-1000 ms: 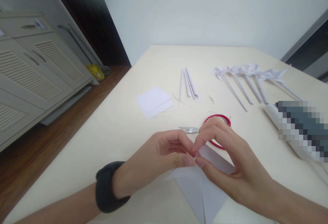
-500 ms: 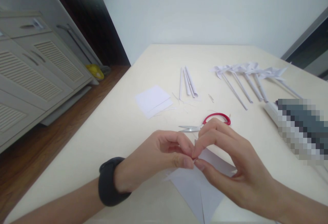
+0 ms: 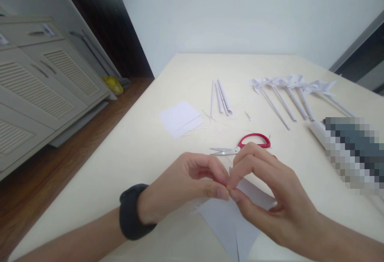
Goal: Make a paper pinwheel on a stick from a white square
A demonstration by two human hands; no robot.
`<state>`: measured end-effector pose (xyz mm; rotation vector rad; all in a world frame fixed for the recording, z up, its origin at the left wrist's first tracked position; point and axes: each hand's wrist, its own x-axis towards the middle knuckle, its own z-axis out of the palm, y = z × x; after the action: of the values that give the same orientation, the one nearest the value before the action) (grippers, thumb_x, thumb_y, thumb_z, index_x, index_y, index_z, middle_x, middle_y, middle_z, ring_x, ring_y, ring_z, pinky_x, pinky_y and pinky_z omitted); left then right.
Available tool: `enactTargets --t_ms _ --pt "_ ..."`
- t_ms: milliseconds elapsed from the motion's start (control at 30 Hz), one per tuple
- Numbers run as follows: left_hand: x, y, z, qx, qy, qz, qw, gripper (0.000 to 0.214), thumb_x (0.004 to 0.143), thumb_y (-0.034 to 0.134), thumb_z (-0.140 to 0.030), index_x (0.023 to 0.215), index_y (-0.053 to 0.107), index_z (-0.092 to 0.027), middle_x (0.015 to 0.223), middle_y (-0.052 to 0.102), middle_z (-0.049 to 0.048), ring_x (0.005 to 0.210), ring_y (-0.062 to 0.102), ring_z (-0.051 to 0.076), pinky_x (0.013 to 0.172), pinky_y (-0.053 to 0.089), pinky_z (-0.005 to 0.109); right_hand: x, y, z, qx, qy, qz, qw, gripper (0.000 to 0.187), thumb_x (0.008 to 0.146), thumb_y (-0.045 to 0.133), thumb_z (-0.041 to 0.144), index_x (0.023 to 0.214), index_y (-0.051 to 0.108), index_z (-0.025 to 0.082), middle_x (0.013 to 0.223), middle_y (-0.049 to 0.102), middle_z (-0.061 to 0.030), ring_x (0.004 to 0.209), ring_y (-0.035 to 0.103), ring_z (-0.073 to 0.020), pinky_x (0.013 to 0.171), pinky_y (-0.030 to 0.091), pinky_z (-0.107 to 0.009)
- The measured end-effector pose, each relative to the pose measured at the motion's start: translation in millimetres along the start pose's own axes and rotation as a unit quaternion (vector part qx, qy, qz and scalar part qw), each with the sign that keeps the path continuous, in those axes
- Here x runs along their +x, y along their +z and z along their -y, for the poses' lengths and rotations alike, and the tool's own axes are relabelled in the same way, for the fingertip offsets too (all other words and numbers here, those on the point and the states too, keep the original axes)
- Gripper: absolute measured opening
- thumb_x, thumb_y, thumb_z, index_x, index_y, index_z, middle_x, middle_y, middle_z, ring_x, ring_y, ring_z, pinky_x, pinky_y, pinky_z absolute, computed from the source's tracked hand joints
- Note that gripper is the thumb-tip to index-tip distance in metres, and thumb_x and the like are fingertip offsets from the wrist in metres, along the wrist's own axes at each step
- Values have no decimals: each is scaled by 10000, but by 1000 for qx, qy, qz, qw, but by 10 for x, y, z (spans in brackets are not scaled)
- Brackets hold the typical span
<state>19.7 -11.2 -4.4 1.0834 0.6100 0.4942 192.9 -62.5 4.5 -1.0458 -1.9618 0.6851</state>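
Note:
My left hand (image 3: 186,186) and my right hand (image 3: 270,198) meet fingertip to fingertip over a folded white paper piece (image 3: 231,222) lying on the cream table (image 3: 144,150). Both hands pinch the paper's centre between thumb and forefinger, and the exact point they grip is hidden by the fingers. A dark band wraps my left wrist. Red-handled scissors (image 3: 240,146) lie shut just beyond my fingers.
A stack of white paper squares (image 3: 180,119) lies mid-table. Rolled paper sticks (image 3: 220,98) lie behind it. Several finished paper pinwheels (image 3: 288,90) rest at the far right. A blurred-out object (image 3: 354,154) sits at the right edge. A cabinet (image 3: 39,78) stands left, beyond the table.
The hands have stayed pinched on the paper, shifting slightly toward me. More of the scissors shows beyond my right fingers.

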Motion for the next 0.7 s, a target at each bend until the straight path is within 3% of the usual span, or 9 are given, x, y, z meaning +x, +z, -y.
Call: enactTargets --t_ms 367,700 --pt "3 -23 -22 33 21 9 999 123 642 706 -55 627 616 -138 703 603 1 708 552 135 672 411 269 4 -7 37 11 14 10 1000 230 716 552 -29 796 511 183 773 485 14 722 479 -110 631 397 -264" --pt "5 -46 20 33 66 3 997 127 622 721 -40 599 651 -143 697 628 11 716 573 141 661 433 272 -8 33 -10 18 15 -19 1000 225 697 583 8 784 468 182 790 470 19 703 457 -104 611 381 -263"
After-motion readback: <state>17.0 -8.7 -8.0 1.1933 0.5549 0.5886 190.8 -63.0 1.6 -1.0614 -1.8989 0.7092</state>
